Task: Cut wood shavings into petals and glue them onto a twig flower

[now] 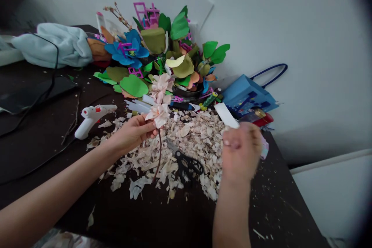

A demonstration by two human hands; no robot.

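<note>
My left hand (134, 131) is closed on a thin brown stem that carries pale pink paper flowers (160, 97), held upright over a heap of pale paper scraps (186, 139). My right hand (241, 151), blurred by motion, is closed around a white strip or stick (228, 115) that pokes up and to the left from my fingers. Black scissors (186, 161) lie on the scraps between my two hands.
A white glue gun (91, 118) lies left on the dark table (37, 139). Behind the scraps stand colourful foam flowers and leaves (157, 52). A blue bag (247, 93), glue sticks (138, 105) and a light blue cloth (55, 44) sit around. A wall is on the right.
</note>
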